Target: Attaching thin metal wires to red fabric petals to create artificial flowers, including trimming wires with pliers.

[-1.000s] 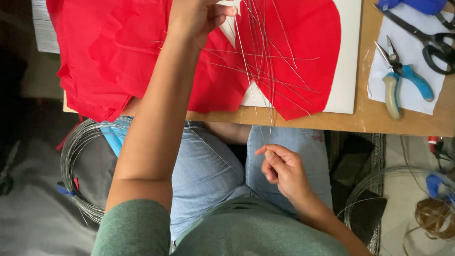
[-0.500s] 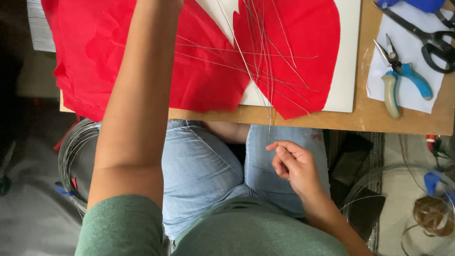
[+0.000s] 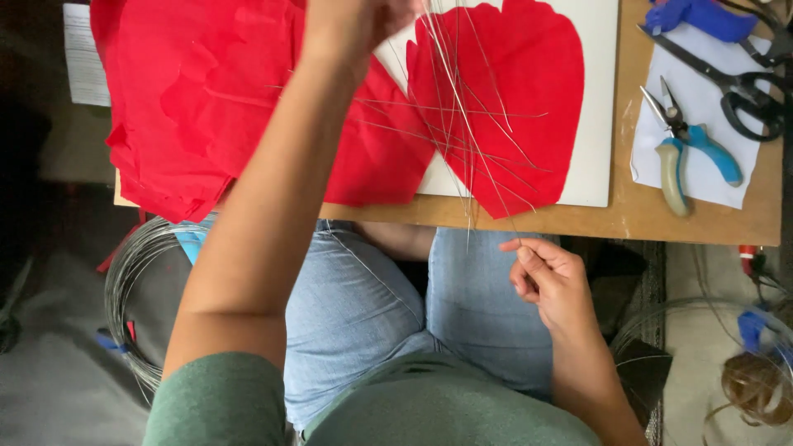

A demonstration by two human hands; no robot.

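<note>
Keep your left hand [image 3: 355, 25] closed firmly on the top of the thin wires [image 3: 462, 140] fanning over the red paper [image 3: 504, 99] on the counter [image 3: 628, 219], while your right hand [image 3: 549, 277], fingers loosely curled and empty, steadies their lower ends.

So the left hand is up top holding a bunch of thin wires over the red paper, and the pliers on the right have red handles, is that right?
Not quite. The head view shows the pliers with blue and pale handles, not red. The rest holds: the left hand grips a bunch of thin wires over the red paper.
</note>
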